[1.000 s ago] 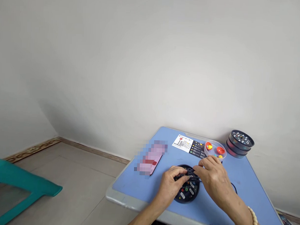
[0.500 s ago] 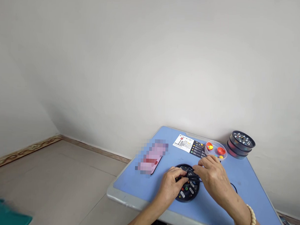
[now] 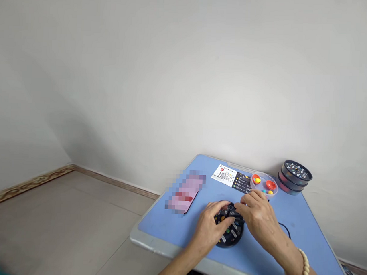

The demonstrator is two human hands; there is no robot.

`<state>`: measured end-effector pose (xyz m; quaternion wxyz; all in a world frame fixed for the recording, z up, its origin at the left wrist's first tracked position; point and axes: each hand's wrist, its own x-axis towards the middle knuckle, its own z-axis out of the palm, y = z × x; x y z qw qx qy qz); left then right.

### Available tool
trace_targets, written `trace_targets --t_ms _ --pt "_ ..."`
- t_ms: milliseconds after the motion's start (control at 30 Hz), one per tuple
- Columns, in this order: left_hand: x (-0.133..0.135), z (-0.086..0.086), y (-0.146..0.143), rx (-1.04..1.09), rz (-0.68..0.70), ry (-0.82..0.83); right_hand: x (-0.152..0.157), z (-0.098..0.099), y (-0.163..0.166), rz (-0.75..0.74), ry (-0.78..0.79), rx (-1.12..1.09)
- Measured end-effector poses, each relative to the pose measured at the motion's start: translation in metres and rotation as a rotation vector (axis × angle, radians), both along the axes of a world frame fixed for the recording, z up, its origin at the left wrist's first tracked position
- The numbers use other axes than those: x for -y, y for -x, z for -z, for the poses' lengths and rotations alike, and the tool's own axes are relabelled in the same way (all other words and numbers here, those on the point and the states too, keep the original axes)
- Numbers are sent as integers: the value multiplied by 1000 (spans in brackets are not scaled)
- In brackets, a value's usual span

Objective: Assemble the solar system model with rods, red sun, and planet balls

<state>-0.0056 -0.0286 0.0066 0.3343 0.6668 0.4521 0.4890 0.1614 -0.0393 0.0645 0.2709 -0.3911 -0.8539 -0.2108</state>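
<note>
A black round base (image 3: 227,237) printed with coloured planets and pale labels lies near the table's front edge. My left hand (image 3: 212,224) is over its left side, thumb and forefinger apart around black rods (image 3: 237,218) above the base. A small ring-shaped end shows between the hands. My right hand (image 3: 259,210) is closed in a pinch on a black rod, its fingertips partly hidden. A thin black curved piece (image 3: 285,228) runs out beyond my right wrist, which wears a pale bead bracelet (image 3: 305,268).
On the blue table (image 3: 168,229) lie a pink pixelated item (image 3: 186,193), a printed instruction sheet (image 3: 224,175) and a clear tray (image 3: 265,176) of red and yellow pieces. A stacked round black container (image 3: 293,177) stands at the back right, near the wall (image 3: 185,73).
My left thumb and forefinger have spread apart from their closer pinch over the base. My right hand has shifted slightly left. The teal item at lower left has mostly left view.
</note>
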Motion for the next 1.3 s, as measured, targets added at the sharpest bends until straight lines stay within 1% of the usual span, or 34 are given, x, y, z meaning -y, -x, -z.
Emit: trace_targets --t_ms 67,200,367,433,500,600,700,800,900,1100,1300 --pt "0 -3 0 71 21 -32 -1 1 0 -2 4 3" --pt "-1 -4 -3 167 89 -35 -2 7 -2 -18 20 21" --pt "-2 2 -3 144 59 -48 -5 22 1 -1 23 43" --pt "-3 4 -2 130 49 -55 -3 25 2 13 24 37" --pt "-3 6 0 125 48 -57 1 23 0 9 18 14" --pt "-5 8 2 135 52 -24 12 9 -18 15 -28 -79" --pt "-5 10 1 163 52 34 23 -5 -46 95 -89 -226" --pt "-5 11 -1 188 60 66 30 -8 -70 170 -81 -299" --pt "-5 11 -2 206 61 70 34 1 -83 203 -37 -297" --pt "-4 10 -2 214 58 94 40 30 -106 321 46 -302" --pt "-3 6 -2 210 70 112 46 53 -133 505 232 -260"
